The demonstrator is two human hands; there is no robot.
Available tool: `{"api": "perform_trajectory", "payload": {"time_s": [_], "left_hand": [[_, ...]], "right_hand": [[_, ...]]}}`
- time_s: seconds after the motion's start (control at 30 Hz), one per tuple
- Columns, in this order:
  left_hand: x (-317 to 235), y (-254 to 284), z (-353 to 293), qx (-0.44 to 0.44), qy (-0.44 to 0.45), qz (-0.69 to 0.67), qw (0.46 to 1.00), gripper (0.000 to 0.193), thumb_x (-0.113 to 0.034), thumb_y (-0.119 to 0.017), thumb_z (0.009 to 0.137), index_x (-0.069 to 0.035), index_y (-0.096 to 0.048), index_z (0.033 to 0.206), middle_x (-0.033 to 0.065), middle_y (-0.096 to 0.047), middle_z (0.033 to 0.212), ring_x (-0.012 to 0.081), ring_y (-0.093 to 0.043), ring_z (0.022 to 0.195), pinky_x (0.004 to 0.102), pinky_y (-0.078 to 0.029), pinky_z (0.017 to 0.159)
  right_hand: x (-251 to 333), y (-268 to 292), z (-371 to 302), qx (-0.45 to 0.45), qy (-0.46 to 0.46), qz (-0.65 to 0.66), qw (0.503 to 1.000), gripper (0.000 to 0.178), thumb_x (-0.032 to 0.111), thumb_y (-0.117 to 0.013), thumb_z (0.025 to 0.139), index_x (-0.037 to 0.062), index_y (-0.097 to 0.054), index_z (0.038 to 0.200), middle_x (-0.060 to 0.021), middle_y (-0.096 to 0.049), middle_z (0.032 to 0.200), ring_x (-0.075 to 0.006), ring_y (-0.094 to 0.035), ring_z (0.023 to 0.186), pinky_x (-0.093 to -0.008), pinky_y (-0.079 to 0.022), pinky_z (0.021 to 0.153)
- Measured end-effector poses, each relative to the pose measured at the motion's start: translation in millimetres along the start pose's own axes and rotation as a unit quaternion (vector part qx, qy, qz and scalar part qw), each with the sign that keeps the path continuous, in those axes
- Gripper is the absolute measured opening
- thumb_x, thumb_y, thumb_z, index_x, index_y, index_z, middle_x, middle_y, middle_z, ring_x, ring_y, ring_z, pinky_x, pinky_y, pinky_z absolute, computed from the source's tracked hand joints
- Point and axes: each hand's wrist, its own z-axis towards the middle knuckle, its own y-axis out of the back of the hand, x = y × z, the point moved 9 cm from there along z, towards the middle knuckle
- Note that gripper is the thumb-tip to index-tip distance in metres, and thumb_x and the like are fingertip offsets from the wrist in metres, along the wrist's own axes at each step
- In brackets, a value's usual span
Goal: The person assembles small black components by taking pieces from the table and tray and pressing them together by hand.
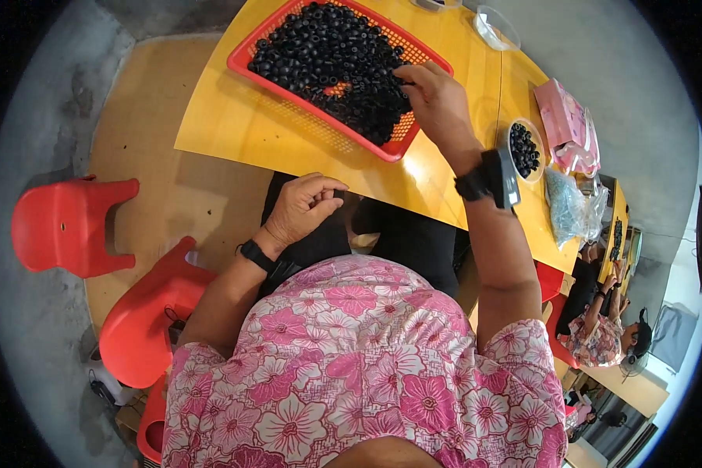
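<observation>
A red plastic basket [320, 104] with mesh walls stands on the yellow table, heaped with small black ring-like parts [320, 47]. My right hand [438, 101] reaches over its right side, thumb and fingertips bent down against the black parts. Whatever lies between those fingertips is hidden among the parts. My left hand [304, 207] hovers above my lap, just off the table's near edge. Its fingers are curled, and thumb and forefinger come together around a dark spot too small to name. Both wrists wear black bands, the right one with a boxy device.
Right of the basket, a clear round tub [525, 150] holds more black parts. Near it are a pink bag [567, 129] and a clear plastic bag [567, 204]. A clear container [496, 28] stands farther back. Red stools [62, 226] are at left; another person [600, 335] sits far right.
</observation>
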Motion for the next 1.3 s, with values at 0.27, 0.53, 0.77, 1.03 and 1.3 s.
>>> {"api": "perform_trajectory", "payload": {"time_s": [0.27, 0.53, 0.77, 1.03, 1.3], "left_hand": [[-2, 7, 2, -0.026, -0.01, 0.002, 1.0, 0.018, 0.0, -0.065, 0.074, -0.003, -0.065, 0.092, 0.0014, -0.049, 0.066, 0.0093, -0.047, 0.056, 0.0223, -0.039, 0.052], [0, 7, 3, -0.01, 0.005, -0.005, 1.0, 0.018, 0.0, -0.063, 0.076, -0.003, -0.065, 0.094, -0.0001, -0.047, 0.069, 0.008, -0.045, 0.059, 0.0215, -0.038, 0.056], [3, 4, 3, -0.01, 0.011, -0.002, 1.0, 0.018, 0.0, -0.063, 0.076, -0.002, -0.065, 0.094, -0.0002, -0.049, 0.07, 0.0076, -0.046, 0.06, 0.0214, -0.039, 0.056], [2, 1, -2, -0.023, 0.003, 0.018, 1.0, 0.018, 0.0, -0.063, 0.076, -0.002, -0.065, 0.094, 0.0003, -0.051, 0.072, 0.0076, -0.046, 0.061, 0.0213, -0.04, 0.057], [9, -4, -4, -0.026, 0.039, -0.034, 0.998, 0.018, -0.003, -0.063, 0.079, -0.002, -0.064, 0.097, -0.0013, -0.052, 0.069, 0.0054, -0.048, 0.059, 0.0196, -0.043, 0.055]], "right_hand": [[-14, -61, 28, 0.11, 0.041, -0.095, 0.989, 0.029, 0.002, -0.062, 0.075, 0.0093, -0.063, 0.103, -0.0122, -0.06, 0.098, -0.033, -0.059, 0.091, -0.0393, -0.05, 0.078], [-27, -79, 34, 0.176, 0.009, -0.141, 0.974, 0.031, 0.004, -0.063, 0.075, 0.0126, -0.061, 0.104, -0.0111, -0.057, 0.1, -0.0325, -0.059, 0.094, -0.0393, -0.05, 0.079], [-29, -95, 34, 0.214, 0.021, -0.149, 0.965, 0.026, 0.003, -0.062, 0.076, 0.0098, -0.057, 0.101, -0.0125, -0.056, 0.096, -0.0337, -0.059, 0.09, -0.0408, -0.05, 0.076], [-15, -82, 24, 0.2, 0.041, -0.132, 0.97, 0.024, 0.001, -0.062, 0.075, 0.0086, -0.059, 0.098, -0.0133, -0.059, 0.092, -0.0323, -0.06, 0.086, -0.0386, -0.05, 0.074], [3, -26, -42, 0.042, -0.176, 0.551, 0.815, 0.023, -0.008, -0.062, 0.079, 0.0033, -0.061, 0.099, -0.002, -0.063, 0.093, -0.0084, -0.058, 0.079, -0.0226, -0.05, 0.069]]}}
